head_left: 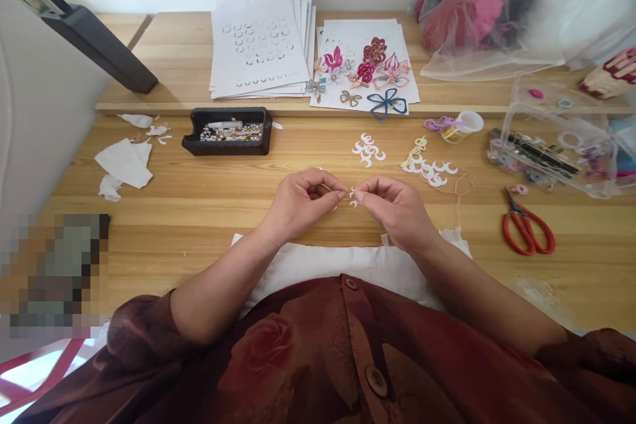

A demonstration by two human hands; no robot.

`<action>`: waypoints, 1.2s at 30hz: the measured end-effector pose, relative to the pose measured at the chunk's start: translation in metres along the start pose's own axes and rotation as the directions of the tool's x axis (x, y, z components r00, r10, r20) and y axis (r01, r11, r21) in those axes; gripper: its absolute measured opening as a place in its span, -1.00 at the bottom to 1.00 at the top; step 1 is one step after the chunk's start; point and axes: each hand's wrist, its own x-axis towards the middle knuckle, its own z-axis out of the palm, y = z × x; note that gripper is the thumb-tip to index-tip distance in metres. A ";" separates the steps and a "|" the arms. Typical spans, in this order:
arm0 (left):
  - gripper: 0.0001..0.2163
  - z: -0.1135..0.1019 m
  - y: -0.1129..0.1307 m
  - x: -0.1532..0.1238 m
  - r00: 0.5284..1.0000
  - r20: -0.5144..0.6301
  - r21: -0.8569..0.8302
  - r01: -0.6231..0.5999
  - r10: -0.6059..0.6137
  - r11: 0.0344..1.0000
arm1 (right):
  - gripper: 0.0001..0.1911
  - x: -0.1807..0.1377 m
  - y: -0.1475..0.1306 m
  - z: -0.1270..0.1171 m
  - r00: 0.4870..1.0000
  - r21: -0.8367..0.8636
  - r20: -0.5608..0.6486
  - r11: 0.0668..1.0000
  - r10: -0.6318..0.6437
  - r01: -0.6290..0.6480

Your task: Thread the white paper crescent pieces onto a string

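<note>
Over the front middle of the table, my left hand (308, 202) and my right hand (392, 207) face each other with a small gap between the fingertips. Thumb and forefinger of each are pinched together; whatever they hold is too small to make out. A few tiny white crescent cutouts (353, 197) show in the gap, right by my right fingertips; I cannot tell whether they are held or lie on the wood. Beyond my hands lies a loose group of white crescents (368, 150). More crescents (433, 172) lie to its right, beside a bundle of pale yellow cord (415, 151).
Red-handled scissors (527, 228) lie at right, near a clear plastic box (556, 139). A black bead tray (228, 132) stands at left, past crumpled tissue (126, 162). Paper sheets (258, 46) and wire-and-thread flowers (368, 73) cover the back ledge. White cloth (318, 265) lies before me.
</note>
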 end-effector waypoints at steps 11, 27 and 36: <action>-0.89 -0.001 0.001 -0.001 0.998 -0.038 0.133 -0.043 0.048 0.990 | -0.75 -0.001 -0.004 0.004 0.998 0.022 -0.025 0.998 0.053 -0.053; -0.89 -0.011 -0.005 0.008 0.985 -0.134 0.240 -0.076 0.110 0.968 | -0.90 -0.009 0.018 -0.001 0.893 -0.768 0.337 0.462 -0.299 0.444; -0.93 -0.012 -0.003 0.008 0.989 -0.122 0.259 -0.054 0.088 0.964 | -0.70 -0.012 0.017 0.003 0.859 -0.830 0.397 0.273 -0.325 0.487</action>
